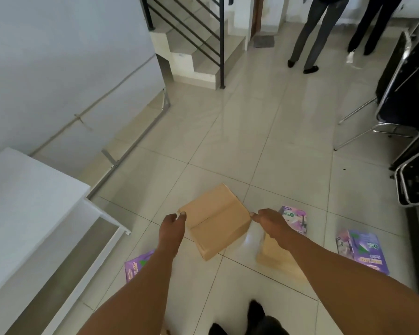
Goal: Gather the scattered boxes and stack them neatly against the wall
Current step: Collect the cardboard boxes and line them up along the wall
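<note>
Head view, contents listed largest first:

1. Tiled floor, everything below lying on it.
2. White shelf unit, at 9 o'clock.
3. Brown box, centre, turned diagonally.
4. Second brown box, at 4 o'clock, partly under the right forearm.
5. Three purple boxes.
6. Right hand, fingers curled at the brown box's right corner.
7. Left hand, pinching its left corner.
</note>
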